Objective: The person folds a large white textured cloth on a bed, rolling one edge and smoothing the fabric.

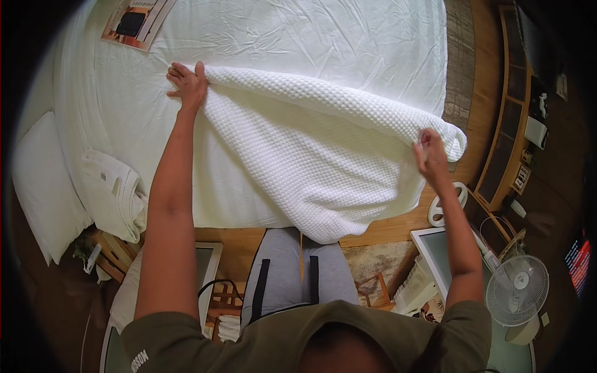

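A white waffle-textured blanket (298, 154) lies across the white-sheeted bed (224, 200) before me, its far edge folded over in a thick band. At that edge's left corner, my left hand (187, 85) rests with its fingers spread and the thumb side against the cloth. Over near the blanket's right end is my right hand (431, 151), its fingers curled beside the folded band. It is slightly blurred, and whether it pinches the cloth is not clear. The blanket's near part bunches and hangs over the bed's front edge by my legs.
A pillow (44, 186) and a folded white towel (114, 191) lie at the left. A dark object (130, 23) rests on a printed magazine (148, 38) at the far left. Nearby on the right are a standing fan (517, 289) and a wooden cabinet (499, 130).
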`<state>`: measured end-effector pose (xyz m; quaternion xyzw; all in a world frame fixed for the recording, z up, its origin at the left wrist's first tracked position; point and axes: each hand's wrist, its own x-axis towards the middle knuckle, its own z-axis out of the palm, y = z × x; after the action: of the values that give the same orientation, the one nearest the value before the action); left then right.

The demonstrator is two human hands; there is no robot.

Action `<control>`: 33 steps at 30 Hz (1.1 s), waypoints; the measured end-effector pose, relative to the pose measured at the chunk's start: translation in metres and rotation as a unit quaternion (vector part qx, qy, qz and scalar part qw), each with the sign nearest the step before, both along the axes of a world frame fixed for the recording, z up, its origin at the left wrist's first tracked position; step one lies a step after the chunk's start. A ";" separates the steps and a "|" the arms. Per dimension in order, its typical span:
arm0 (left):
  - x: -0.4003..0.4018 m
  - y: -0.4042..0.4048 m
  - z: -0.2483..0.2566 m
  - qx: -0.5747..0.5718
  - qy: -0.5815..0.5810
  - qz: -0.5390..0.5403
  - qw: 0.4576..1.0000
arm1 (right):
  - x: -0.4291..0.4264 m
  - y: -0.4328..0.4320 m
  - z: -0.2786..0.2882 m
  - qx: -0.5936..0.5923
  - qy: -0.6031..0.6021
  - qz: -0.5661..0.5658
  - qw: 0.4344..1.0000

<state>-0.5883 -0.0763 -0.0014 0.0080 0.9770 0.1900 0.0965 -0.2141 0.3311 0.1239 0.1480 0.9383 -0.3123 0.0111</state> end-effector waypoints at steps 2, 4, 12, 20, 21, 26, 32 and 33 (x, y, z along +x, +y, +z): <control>-0.001 -0.005 0.003 0.028 -0.019 -0.008 0.999 | -0.016 0.018 0.012 -0.052 -0.196 -0.054 0.978; -0.003 -0.003 0.006 0.066 -0.049 -0.013 0.997 | -0.039 0.035 0.019 0.012 -0.313 -0.033 0.949; -0.013 -0.029 0.009 0.093 -0.061 -0.066 0.992 | -0.020 0.010 0.011 0.199 -0.103 0.139 0.964; -0.029 -0.050 -0.001 0.054 0.154 -0.084 0.983 | 0.048 -0.060 0.014 0.172 -0.062 0.124 0.975; -0.023 -0.037 -0.005 0.050 0.120 -0.061 0.990 | 0.046 -0.059 0.018 0.109 -0.093 0.050 0.988; -0.020 -0.010 0.012 0.034 0.025 0.014 0.999 | 0.008 -0.051 0.035 -0.011 -0.198 -0.008 0.980; -0.037 -0.034 0.000 -0.001 0.093 0.011 0.996 | 0.032 -0.134 0.027 0.193 -0.218 0.089 0.953; -0.041 -0.041 -0.004 0.000 0.084 0.013 0.996 | 0.042 -0.149 0.025 0.209 -0.115 0.088 0.967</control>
<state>-0.6289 -0.1177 -0.0053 0.0111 0.9817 0.1896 0.0118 -0.1719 0.1825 0.1488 0.0984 0.9845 -0.0878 0.1153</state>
